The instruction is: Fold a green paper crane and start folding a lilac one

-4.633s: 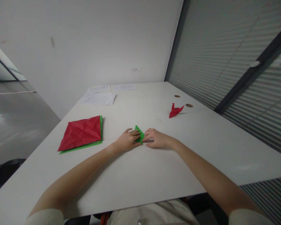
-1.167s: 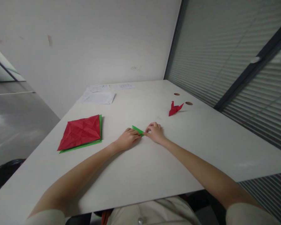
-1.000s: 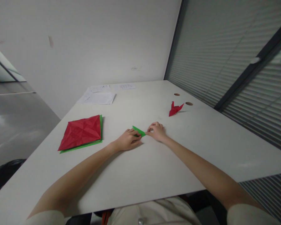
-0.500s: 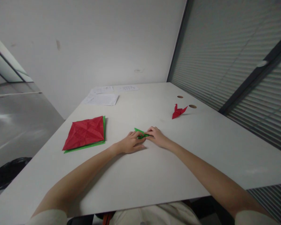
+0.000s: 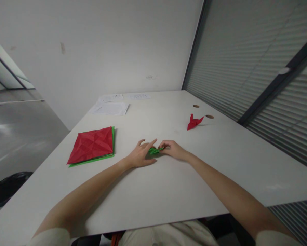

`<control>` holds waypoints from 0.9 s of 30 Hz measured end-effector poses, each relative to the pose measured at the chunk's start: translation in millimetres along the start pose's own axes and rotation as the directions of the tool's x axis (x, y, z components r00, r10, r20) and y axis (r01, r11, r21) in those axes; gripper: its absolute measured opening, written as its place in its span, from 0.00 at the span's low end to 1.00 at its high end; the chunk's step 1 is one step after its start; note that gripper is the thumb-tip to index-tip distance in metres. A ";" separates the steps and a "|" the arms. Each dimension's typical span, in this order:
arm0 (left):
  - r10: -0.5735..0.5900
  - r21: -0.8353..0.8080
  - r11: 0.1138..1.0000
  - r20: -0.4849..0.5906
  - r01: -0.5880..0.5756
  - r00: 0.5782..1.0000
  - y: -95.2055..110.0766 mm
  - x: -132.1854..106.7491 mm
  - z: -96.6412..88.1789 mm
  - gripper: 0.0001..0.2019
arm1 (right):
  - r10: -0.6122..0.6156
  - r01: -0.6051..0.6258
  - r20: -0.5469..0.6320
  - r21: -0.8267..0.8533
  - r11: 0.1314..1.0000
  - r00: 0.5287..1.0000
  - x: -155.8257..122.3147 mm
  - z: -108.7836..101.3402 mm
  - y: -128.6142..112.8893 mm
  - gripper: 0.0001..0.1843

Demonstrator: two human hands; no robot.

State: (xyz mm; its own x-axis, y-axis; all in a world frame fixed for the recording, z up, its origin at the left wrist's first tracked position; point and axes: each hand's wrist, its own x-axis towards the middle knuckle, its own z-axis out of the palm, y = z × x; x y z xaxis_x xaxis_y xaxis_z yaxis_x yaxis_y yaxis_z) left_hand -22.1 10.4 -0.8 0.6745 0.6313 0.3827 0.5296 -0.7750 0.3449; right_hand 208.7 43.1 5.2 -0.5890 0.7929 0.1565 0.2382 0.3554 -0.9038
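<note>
A small folded piece of green paper (image 5: 155,151) lies on the table between my two hands. My left hand (image 5: 140,153) rests at its left side with fingers spread, one stretched out over the paper and the thumb nearer to me. At the paper's right tip, my right hand (image 5: 172,149) has its fingers closed in a pinch. Part of the green paper is hidden under the left fingers. Farther off to the right stands a red origami crane (image 5: 194,122).
A stack of creased red paper (image 5: 94,143) with green sheets beneath sits on the left of the white table (image 5: 153,194). Printed sheets (image 5: 112,108) lie at the back left. Two round holes pierce the right side. A black-lined bin (image 5: 8,188) is below at left.
My left fingers have lifted and spread from their closer hold over the green paper. The right fingers have curled into a pinch at its tip, and the paper has turned slightly.
</note>
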 end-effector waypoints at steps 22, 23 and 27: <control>-0.395 -0.695 0.539 0.291 0.476 0.871 -9.3 17.0 -1.2 0.20 | 0.090 -0.051 -0.118 0.302 0.952 0.989 5.0 -1.5 -5.7 0.30; -0.386 -0.691 0.534 0.313 0.487 0.868 -9.3 17.0 -1.0 0.19 | 0.091 -0.065 -0.088 0.266 0.962 0.992 4.9 -0.6 -5.2 0.31; -0.367 -0.701 0.514 0.341 0.494 0.865 -6.6 17.6 -2.4 0.18 | 0.100 -0.095 -0.033 0.125 0.988 0.994 3.9 4.5 -2.0 0.22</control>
State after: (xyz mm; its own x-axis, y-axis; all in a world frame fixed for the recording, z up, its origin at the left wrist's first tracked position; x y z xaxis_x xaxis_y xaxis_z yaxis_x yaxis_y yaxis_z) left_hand -14.9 26.7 5.7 0.5644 0.8209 -0.0876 0.2453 -0.0655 0.9672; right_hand 202.5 43.3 5.8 -0.5363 0.8404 0.0789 0.1949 0.2142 -0.9572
